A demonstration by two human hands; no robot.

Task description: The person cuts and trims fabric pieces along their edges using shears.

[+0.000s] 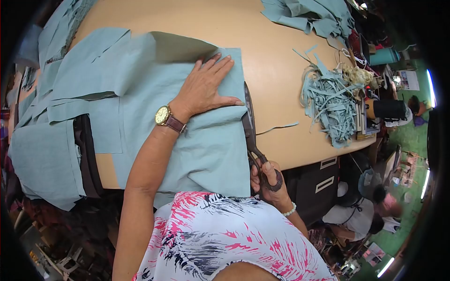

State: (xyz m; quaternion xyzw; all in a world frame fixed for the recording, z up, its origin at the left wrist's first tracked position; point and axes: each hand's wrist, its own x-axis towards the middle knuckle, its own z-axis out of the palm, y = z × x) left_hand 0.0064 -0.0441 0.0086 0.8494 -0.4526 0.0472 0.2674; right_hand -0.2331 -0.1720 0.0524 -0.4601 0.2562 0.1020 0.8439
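A pale blue-green fabric piece lies over the near part of the table, wrinkled toward my body. My left hand rests flat on it near its right edge, fingers stretched out and thumb spread toward that edge. In my right hand are the handles of large dark scissors, gripped near the table's front edge. Their blades point away from me along the fabric's right edge, partly hidden by the cloth. A narrow cut strip lies just right of the blades.
A heap of thin fabric offcuts sits at the right of the tan table. More blue-green cloth is bunched at the far right, and layered pieces hang over the left edge. Another person sits at the lower right.
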